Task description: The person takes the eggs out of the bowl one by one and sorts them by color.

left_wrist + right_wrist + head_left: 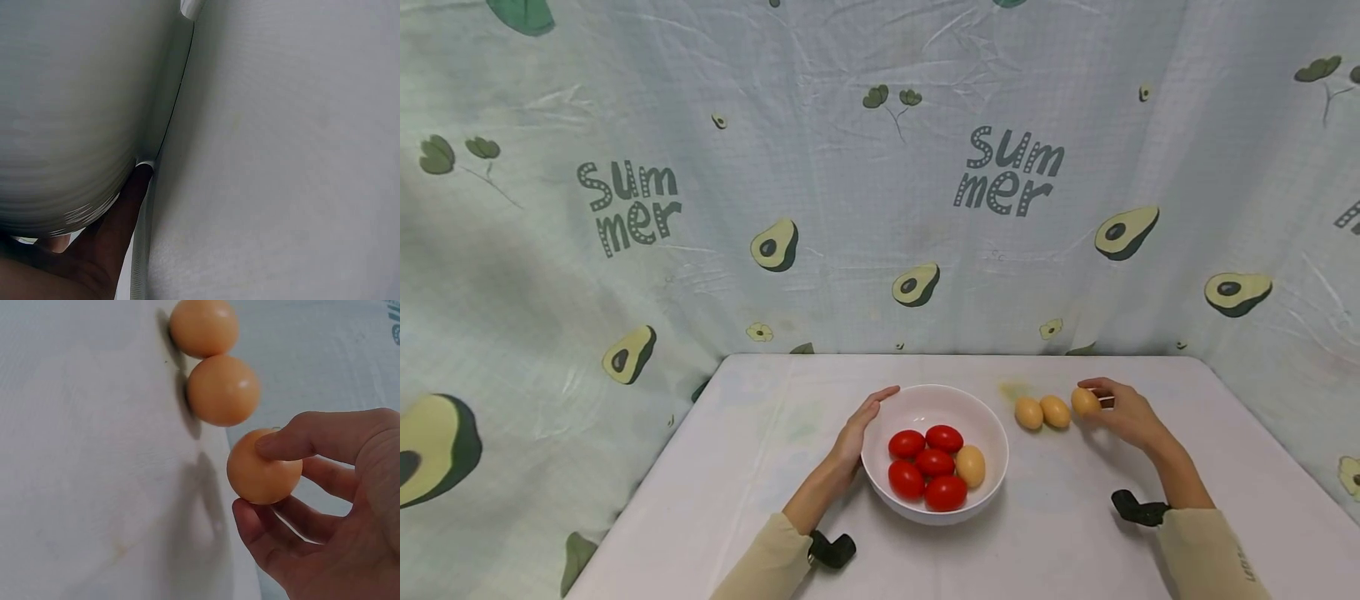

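Observation:
My left hand [852, 437] rests against the outer left side of a white bowl [992, 429], its fingers stretched along the wall up to the rim. In the left wrist view that hand [103, 256] is dark and partly hidden beside the bowl [69, 112]. Several red eggs [935, 463] and one yellow egg [970, 467] lie in the bowl. Right of it, my right hand [1123, 414] pinches another yellow egg [262, 472] between thumb and fingers; the egg's shadow falls apart from it. Two more yellow eggs [223, 390] [204, 328] lie side by side near that hand.
Everything stands on a table with a pale cloth [760, 433]. Behind it hangs a light curtain [827, 183] printed with avocados and lettering. A black wrist mount [1138, 508] sits on the right wrist, another mount [832, 550] on the left.

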A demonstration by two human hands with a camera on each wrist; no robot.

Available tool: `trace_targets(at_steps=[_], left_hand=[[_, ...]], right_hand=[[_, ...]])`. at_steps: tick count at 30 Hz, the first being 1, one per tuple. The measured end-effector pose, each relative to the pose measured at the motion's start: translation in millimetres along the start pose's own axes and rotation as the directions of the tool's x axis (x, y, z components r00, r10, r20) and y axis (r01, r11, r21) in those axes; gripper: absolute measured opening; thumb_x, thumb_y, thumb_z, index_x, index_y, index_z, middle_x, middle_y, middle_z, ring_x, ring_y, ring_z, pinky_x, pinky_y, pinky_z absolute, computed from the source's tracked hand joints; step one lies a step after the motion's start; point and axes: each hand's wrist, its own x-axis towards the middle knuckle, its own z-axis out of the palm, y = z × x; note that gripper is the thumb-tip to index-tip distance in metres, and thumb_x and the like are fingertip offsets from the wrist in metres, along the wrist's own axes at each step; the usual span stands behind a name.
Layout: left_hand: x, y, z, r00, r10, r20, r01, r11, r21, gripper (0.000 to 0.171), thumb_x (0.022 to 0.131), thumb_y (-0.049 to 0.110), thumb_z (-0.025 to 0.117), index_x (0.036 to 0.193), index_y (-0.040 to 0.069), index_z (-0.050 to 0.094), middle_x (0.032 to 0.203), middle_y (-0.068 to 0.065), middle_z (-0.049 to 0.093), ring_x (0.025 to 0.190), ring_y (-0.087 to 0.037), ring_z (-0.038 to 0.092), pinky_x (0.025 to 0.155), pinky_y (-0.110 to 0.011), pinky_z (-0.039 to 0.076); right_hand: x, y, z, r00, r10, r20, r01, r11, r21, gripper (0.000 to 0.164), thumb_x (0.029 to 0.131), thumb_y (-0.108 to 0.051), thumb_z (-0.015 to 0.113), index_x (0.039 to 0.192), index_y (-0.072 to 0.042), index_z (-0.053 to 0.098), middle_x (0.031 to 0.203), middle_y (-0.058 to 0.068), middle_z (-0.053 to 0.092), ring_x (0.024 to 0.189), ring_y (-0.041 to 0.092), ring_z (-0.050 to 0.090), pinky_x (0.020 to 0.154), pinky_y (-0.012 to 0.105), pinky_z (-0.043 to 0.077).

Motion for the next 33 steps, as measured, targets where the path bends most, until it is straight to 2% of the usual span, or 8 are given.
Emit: trace_targets(at_steps=[9, 15, 23, 33], left_hand=[[0.4, 0.4, -0.7, 1.0, 0.002, 0.001, -0.002, 1.0, -0.01, 0.051, 0.112, 0.033, 0.024, 0.158, 0.023, 0.043, 0.166, -0.008, 0.038, 0.151, -0.032, 0.04, 0.128, -0.053, 0.027], [0.7, 0.2, -0.5, 1.0, 0.002, 0.0, -0.002, 1.0, -0.008, 0.051, 0.112, 0.032, 0.024, 0.158, 0.023, 0.043, 0.166, -0.008, 0.039, 0.15, -0.032, 0.041, 0.128, -0.053, 0.027], [-0.2, -0.2, -0.7, 1.0, 0.005, 0.002, -0.005, 1.0, -0.009, 0.051, 0.111, 0.033, 0.024, 0.157, 0.023, 0.044, 0.167, -0.008, 0.038, 0.151, -0.032, 0.039, 0.129, -0.053, 0.026], [-3.4, -2.3, -3.0, 1.0, 0.011, 0.014, -0.011, 1.0, -0.002, 0.051, 0.111, 0.035, 0.025, 0.157, 0.024, 0.043, 0.167, -0.007, 0.037, 0.151, -0.033, 0.039, 0.129, -0.054, 0.024]], right_hand=[[1.5, 5.0, 2.8, 0.996, 0.073, 0.052, -0.074, 0.997, 0.021, 0.064, 0.095, -0.021, 0.07, 0.147, 0.007, 0.046, 0.141, 0.037, 0.051, 0.124, 0.052, 0.053, 0.095, 0.057, 0.054], [1.9, 4.2, 2.7, 0.992, 0.099, 0.075, -0.1, 0.995, 0.006, 0.065, 0.096, -0.022, 0.067, 0.149, 0.006, 0.042, 0.143, 0.038, 0.047, 0.127, 0.053, 0.051, 0.097, 0.06, 0.053], [-0.6, 4.2, 1.6, 0.992, 0.09, 0.084, -0.091, 0.996, 0.002, 0.062, 0.095, -0.021, 0.068, 0.146, 0.007, 0.046, 0.141, 0.038, 0.049, 0.126, 0.053, 0.052, 0.097, 0.06, 0.054], [-4.8, 3.6, 3.8, 0.99, 0.108, 0.096, -0.109, 0.994, 0.012, 0.065, 0.095, -0.023, 0.068, 0.149, 0.004, 0.043, 0.143, 0.038, 0.047, 0.127, 0.053, 0.051, 0.099, 0.062, 0.052]])
